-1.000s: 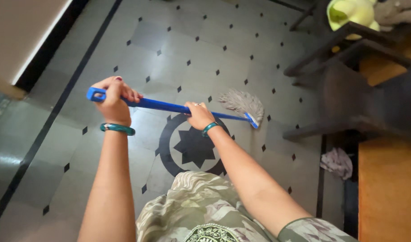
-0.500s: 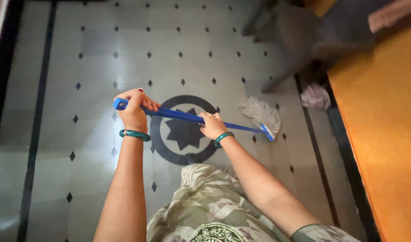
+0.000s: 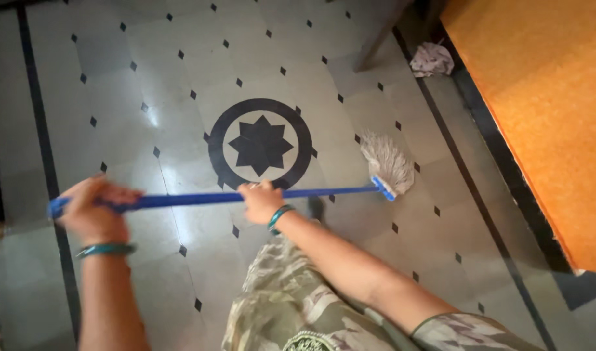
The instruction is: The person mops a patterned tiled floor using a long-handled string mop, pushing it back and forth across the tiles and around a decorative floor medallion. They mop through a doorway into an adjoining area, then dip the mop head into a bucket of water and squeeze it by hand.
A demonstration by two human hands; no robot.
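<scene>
We hold a mop (image 3: 246, 196) across the tiled floor (image 3: 148, 84).
Our left hand (image 3: 96, 209) and right hand (image 3: 261, 201) both grip its blue handle; the head lies right of the star design (image 3: 261, 144).

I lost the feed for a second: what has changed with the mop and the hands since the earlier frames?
The mop head has swept from beside the star medallion out toward the orange surface, and the blue handle now lies nearly level. Left hand at the handle's end and right hand mid-handle keep their grips. The crumpled cloth has stayed put.
</scene>
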